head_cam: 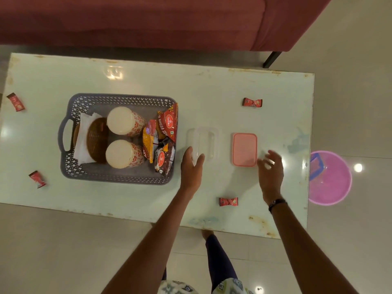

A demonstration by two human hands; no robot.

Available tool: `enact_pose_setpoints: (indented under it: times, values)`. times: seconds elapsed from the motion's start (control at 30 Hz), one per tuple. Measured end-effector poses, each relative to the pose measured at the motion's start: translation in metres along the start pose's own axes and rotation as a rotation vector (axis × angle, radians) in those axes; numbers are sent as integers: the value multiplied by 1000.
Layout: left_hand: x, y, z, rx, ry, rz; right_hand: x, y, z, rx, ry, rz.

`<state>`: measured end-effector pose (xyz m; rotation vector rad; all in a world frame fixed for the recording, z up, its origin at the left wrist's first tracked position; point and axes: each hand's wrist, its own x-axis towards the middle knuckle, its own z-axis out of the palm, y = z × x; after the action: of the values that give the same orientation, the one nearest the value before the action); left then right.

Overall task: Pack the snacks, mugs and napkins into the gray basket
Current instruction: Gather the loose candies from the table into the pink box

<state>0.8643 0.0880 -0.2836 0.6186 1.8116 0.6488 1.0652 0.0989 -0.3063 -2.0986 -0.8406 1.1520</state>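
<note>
The gray basket (118,100) stands left of the table's middle. Inside it are two white mugs with red patterns (125,120) (124,153), a brown woven holder with white napkins (96,140) and several snack packets (166,126) along its right side. My left hand (191,168) rests with fingers apart at the near edge of a clear plastic box (203,143). My right hand (270,172) hovers open just right of a pink lid (245,149). Small red snack wrappers lie loose: (16,101), (37,179), (252,102), (228,201).
The white glass table (148,81) has worn edges. A dark red sofa (148,20) runs along its far side. A pink tub (333,179) sits on the floor past the table's right end. My leg and foot show under the near edge.
</note>
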Motion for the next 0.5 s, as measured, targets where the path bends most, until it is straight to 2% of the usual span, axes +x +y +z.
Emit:
enact_pose_setpoints:
  times: [0.03,0.1,0.2,0.27,0.33,0.5]
  values:
    - [-9,-7,2,8,46,5,-14,12,-1,-60,-34,-10]
    - [-27,-25,6,30,98,9,-46,34,-1,-183,-237,-84]
    - [-48,-49,11,103,85,32,-85,58,2,-455,-493,-315]
    - [-57,-59,13,150,59,53,-95,64,5,-590,-515,-407]
    - [-63,-64,14,182,46,79,-95,60,7,-629,-499,-416]
    - [-70,-44,13,119,126,288,-76,6,20,-416,-380,-515]
